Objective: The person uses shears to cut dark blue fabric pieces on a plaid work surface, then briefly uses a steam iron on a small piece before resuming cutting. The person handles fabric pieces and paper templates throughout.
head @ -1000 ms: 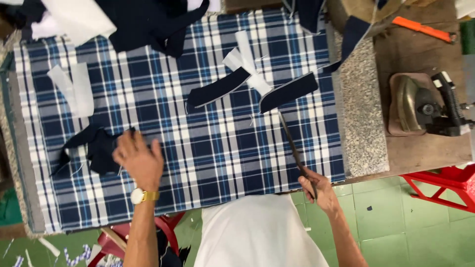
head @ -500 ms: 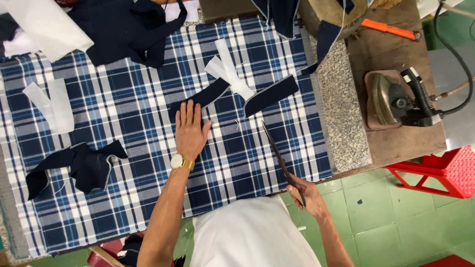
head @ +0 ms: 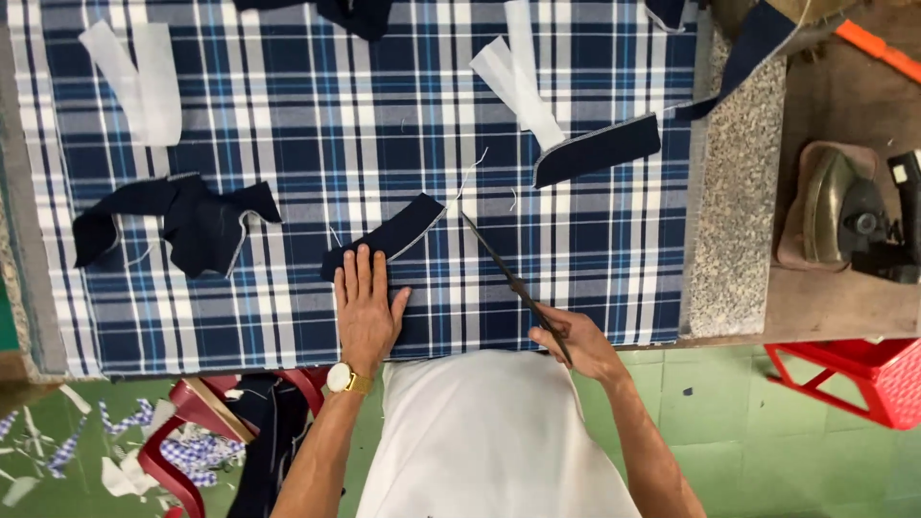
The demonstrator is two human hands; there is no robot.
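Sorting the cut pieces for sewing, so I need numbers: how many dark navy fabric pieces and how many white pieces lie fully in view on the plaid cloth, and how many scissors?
Dark navy pieces: 3
White pieces: 2
Scissors: 1
Total: 6
More navy cloth is cut off at the top edge, not counted.

A narrow, slightly curved strip of dark navy fabric (head: 386,237) with a pale stitched edge is lying flat, slanting up to the right, and its lower-left end is being pressed down by fingertips. A pair of long dark scissors (head: 510,280) is being held by the handles at its lower-right end, its closed-looking blades slanting up-left, the tip being kept just beside the strip's upper end.
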